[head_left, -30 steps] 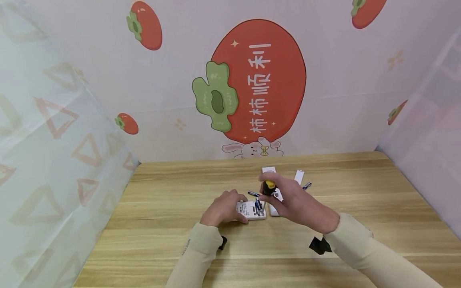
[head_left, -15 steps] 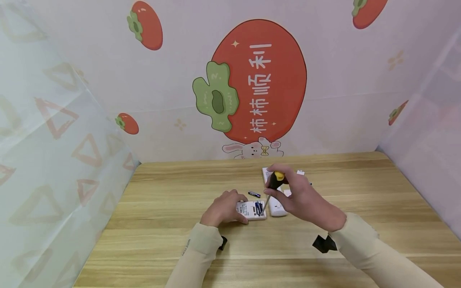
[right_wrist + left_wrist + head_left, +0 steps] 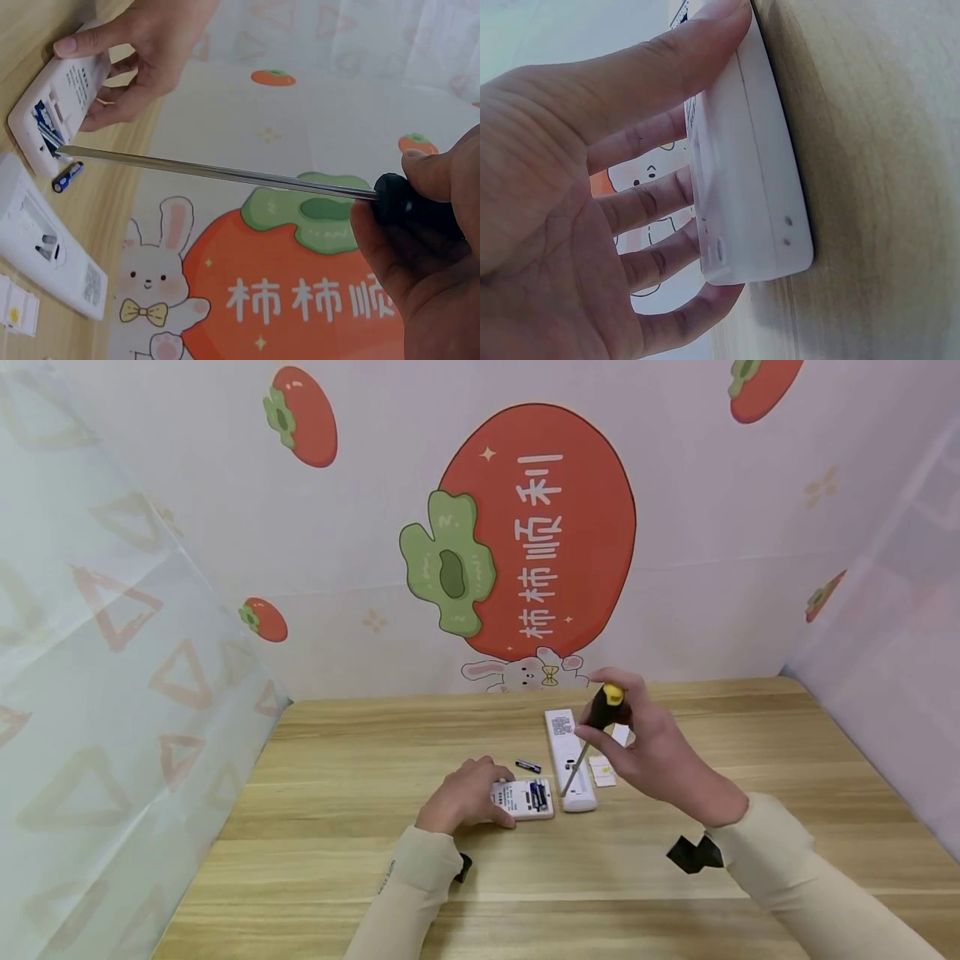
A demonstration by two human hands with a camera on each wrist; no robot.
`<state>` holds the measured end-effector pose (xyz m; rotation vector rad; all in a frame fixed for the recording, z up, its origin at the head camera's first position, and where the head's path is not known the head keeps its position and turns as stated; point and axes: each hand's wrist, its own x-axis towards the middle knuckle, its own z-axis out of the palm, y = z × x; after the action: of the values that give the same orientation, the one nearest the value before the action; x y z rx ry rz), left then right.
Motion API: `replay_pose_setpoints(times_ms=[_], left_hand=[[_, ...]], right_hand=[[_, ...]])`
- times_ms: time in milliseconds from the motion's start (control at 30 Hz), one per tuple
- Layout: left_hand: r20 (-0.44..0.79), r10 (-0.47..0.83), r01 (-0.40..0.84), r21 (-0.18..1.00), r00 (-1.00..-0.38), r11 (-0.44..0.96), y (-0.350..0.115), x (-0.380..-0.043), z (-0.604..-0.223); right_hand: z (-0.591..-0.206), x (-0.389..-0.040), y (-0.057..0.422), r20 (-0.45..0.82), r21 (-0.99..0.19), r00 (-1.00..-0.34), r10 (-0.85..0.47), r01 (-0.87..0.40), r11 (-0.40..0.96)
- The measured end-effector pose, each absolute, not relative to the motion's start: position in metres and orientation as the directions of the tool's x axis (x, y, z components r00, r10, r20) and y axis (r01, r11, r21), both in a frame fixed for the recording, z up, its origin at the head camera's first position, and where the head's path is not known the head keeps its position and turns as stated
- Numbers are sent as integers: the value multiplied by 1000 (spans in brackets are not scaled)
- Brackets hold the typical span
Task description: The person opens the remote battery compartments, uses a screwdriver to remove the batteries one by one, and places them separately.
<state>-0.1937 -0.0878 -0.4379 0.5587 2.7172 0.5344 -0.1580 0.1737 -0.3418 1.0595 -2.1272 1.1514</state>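
Note:
My left hand grips the sides of a white remote control, thumb along the near side and fingers on the far side. Its open battery compartment holds dark blue batteries. My right hand holds a screwdriver by its black and yellow handle. The screwdriver leans, shaft down to the left, its tip over the near end of a second white remote control in the head view; I cannot tell if it touches. That remote's compartment is open and shows no battery. One loose battery lies behind the held remote.
A small white piece with a yellow dot lies right of the second remote. Another white strip is partly hidden behind my right hand. All rest on a wooden table with a printed backdrop behind.
My right hand has moved right and upward with the screwdriver, whose tip has left the held remote's battery compartment. The left hand and its remote have stayed in place.

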Motion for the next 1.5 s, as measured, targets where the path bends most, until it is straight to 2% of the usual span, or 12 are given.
replay_pose_setpoints(times_ms=[133, 367, 500, 933, 1233, 1500], left_hand=[[-223, 432, 315, 418, -874, 852, -88, -193, -438], [-217, 434, 318, 419, -874, 851, -89, -192, -438], [-214, 434, 318, 421, -875, 850, -89, -192, -438], [-213, 434, 314, 431, -876, 846, -90, -192, -438], [-225, 428, 301, 440, -875, 846, -89, -192, -437], [-219, 430, 309, 429, -876, 849, -89, -192, -437]], right_hand=[[-339, -160, 181, 704, -497, -619, -349, -779, 382], [-341, -164, 196, 614, -609, -739, -276, -667, 430], [-344, -169, 204, 578, -628, -775, -254, -622, 467], [-351, -180, 231, 447, -680, -869, -212, -485, 551], [-360, -185, 253, 390, -699, -899, -199, -430, 572], [-364, -188, 266, 344, -670, -920, -189, -381, 637]])
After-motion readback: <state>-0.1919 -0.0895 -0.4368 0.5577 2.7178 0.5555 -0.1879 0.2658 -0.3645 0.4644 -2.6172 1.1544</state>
